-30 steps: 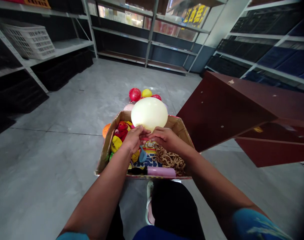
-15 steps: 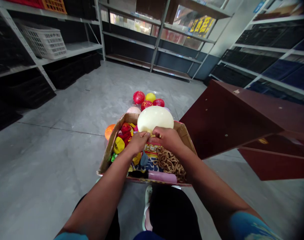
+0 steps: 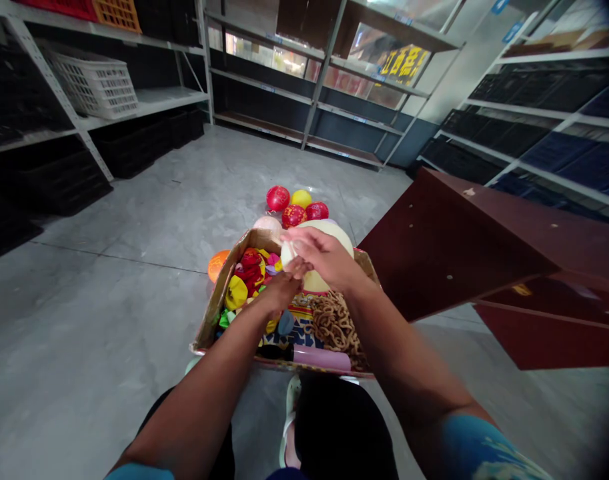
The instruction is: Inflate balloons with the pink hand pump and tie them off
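Note:
A large cream-white inflated balloon rests over the far side of an open cardboard box, partly hidden by my hands. My left hand is closed in a pinch at the near side of the balloon, apparently on its neck. Over the balloon lies my right hand, its fingers bent round the neck area beside the left fingers. The fingertips overlap, so the neck itself is hard to see. Inside the box are several limp coloured balloons, a heap of tan cord-like strands and a pink-and-black cylindrical tool, perhaps a pump.
Several inflated balloons lie on the floor beyond the box, and an orange balloon sits at its left. Dark red wooden furniture stands close on the right. Metal shelves with crates line the room.
My right hand has moved up and left across the balloon, its fingers reaching over it. My left hand has dropped slightly, and the balloon now sits lower and more covered.

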The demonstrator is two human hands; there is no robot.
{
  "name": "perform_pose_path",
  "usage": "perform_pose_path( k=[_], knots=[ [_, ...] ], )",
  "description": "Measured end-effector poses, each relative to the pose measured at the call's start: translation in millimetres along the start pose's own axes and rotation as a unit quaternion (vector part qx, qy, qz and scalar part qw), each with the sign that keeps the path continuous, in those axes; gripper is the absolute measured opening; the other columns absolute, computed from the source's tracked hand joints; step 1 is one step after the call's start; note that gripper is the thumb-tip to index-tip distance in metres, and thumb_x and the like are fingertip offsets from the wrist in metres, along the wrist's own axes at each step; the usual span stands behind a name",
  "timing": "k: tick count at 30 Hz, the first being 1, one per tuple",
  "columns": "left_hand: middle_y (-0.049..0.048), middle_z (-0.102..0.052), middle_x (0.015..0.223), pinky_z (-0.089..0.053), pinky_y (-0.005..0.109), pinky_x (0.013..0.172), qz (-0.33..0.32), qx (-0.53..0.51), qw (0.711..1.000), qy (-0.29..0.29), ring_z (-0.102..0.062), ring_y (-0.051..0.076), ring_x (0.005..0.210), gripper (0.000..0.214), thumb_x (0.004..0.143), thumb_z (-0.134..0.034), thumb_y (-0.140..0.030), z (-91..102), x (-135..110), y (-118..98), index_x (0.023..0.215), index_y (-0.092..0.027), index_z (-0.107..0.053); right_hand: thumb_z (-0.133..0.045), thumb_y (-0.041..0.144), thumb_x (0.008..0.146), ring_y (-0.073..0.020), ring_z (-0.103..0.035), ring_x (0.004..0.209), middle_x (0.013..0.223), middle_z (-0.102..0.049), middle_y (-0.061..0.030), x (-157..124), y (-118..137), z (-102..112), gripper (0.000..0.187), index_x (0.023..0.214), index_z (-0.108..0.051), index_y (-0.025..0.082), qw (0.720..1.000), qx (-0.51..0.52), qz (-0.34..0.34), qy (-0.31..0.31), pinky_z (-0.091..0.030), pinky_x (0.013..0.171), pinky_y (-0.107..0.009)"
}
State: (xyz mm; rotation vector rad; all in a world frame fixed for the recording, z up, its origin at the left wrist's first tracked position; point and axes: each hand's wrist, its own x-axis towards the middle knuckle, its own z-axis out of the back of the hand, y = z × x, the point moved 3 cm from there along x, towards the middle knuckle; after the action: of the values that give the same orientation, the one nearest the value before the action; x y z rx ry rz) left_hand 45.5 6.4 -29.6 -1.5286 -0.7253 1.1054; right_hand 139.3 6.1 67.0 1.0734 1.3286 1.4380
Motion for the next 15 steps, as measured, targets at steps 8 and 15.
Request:
perform_pose_path(
  k=[8,15],
  knots=[
    [-0.0093,-0.025,0.051,-0.008,0.014,0.037,0.098,-0.321,0.939,0.08,-0.016,0.002,0.036,0.023,0.084,-0.048,-0.028,4.2,-2.7,-3.0,0.067,-0.019,-0.036,-0.048,0.048,0.09,-0.0097,-0.059,0.049,0.068,-0.067,-0.0017,-44.0,-8.6,13.6,0.035,0.081,-0.063,0.017,0.994,0.091,0.037,0.043,-0.045,0.045,-0.021],
    [-0.0084,-0.027,0.048,-0.01,0.012,0.033,0.1,-0.359,0.927,0.052,-0.017,0.001,0.034,0.032,0.091,-0.041,-0.034,3.8,-3.3,-5.0,0.065,-0.016,-0.04,-0.075,0.03,0.068,-0.0104,-0.06,0.054,0.07,-0.067,0.0005,-44.5,-103.7,8.9,0.022,0.081,-0.061,0.019,0.953,0.206,-0.188,-0.118,-0.043,0.044,-0.018]
  ],
)
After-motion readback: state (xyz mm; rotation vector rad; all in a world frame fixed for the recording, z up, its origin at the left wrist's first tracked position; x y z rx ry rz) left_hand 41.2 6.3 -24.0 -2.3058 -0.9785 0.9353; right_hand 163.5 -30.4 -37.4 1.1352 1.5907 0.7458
